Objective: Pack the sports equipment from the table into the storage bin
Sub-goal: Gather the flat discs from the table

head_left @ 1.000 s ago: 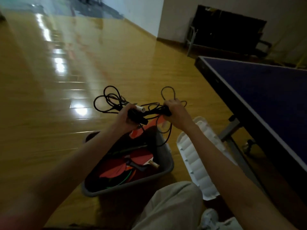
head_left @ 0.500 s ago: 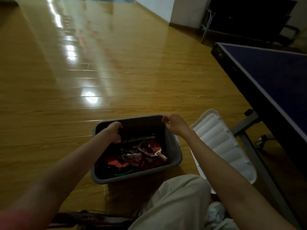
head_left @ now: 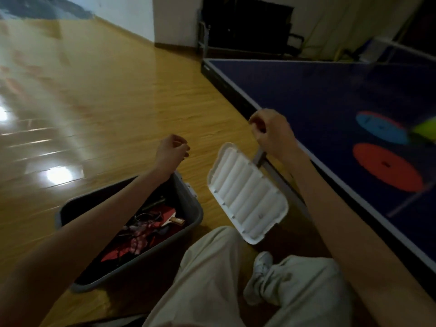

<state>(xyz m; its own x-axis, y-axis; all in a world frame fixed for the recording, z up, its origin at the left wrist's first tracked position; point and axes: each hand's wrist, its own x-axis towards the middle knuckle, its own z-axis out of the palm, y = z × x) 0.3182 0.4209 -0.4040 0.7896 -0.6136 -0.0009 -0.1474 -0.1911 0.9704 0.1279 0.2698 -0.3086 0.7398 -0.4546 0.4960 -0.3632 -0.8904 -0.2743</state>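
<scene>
Your storage bin [head_left: 188,215] sits on the floor in the lower left of the frame, its long axis running from lower left toward the upper right, the far corner pointing at the table's edge. Inside it you can see a paddle [head_left: 173,219] with its wooden handle pointing right, lying over red faces and a tangle of dark cord [head_left: 141,230].

What is left to pack lies on the blue table [head_left: 306,95] at the right: a red disc [head_left: 387,169], a blue disc [head_left: 379,125] above it, and a yellow-green thing [head_left: 424,128] at the frame's right edge, too blurred to name. All three are flat and well apart from the bin.

Your left hand [head_left: 171,152] hangs above the bin's far end with fingers loosely curled and nothing in it. Your right hand [head_left: 271,132] is raised at the table's near edge, fingers curled, also holding nothing.

The risks, as I judge them: the discs are thin and may slide off the table's edge as you drag them; the white lid [head_left: 247,197] leans just right of the bin and your arm could knock it; loose cord may snag whatever you drop in.
</scene>
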